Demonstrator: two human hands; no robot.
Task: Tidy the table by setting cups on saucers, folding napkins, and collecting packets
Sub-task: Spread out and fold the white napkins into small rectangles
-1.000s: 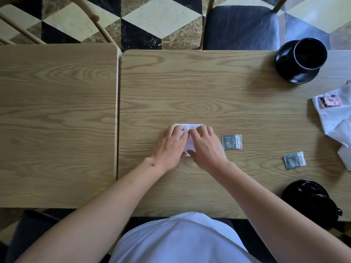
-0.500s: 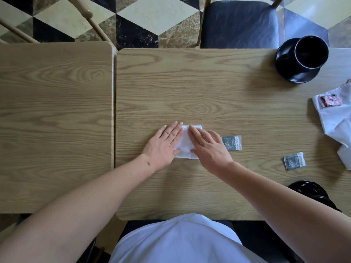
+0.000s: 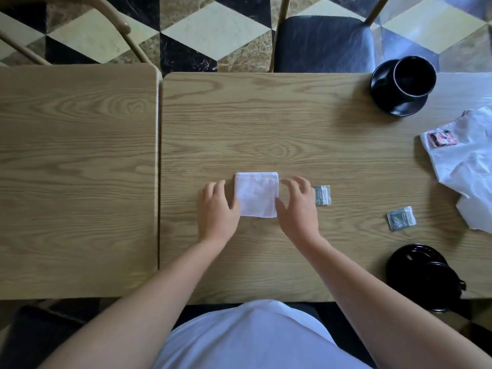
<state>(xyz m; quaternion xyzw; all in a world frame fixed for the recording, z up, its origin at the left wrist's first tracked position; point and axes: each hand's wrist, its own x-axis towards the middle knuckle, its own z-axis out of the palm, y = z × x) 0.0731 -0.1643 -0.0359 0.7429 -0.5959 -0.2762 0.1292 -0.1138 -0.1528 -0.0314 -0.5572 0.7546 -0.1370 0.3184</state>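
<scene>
A small white paper napkin folded into a neat square (image 3: 256, 194) lies flat on the light wood-grain counter (image 3: 266, 123), roughly at its middle and in front of the person. The left hand (image 3: 218, 209) rests at the napkin's left edge with relaxed, loosely spread fingers, the thumb touching or just over that edge; the right hand (image 3: 295, 206) sits at the right edge, fingers also spread and slightly arched, gripping nothing. Whether the fingertips press the counter or hover just above it cannot be told. Just beside the right hand lies a small grey-green square packet (image 3: 322, 195), and further right, apart from it, a second grey-green packet with a white torn end (image 3: 401, 218). At the right edge of the counter a crumpled, unfolded white napkin (image 3: 468, 166) spreads out, with a small red-and-black packet (image 3: 440, 138) lying on it. At the far right corner a black cup stands on a black saucer (image 3: 399, 85). Near the front right edge is another black saucer-and-cup set (image 3: 423, 275), though the angle makes it hard to tell exactly how the cup sits. As a judgement, one napkin looks finished and at least one cup is set; the crumpled napkin is not yet folded and all three packets remain scattered, so the job seems about halfway.
</scene>
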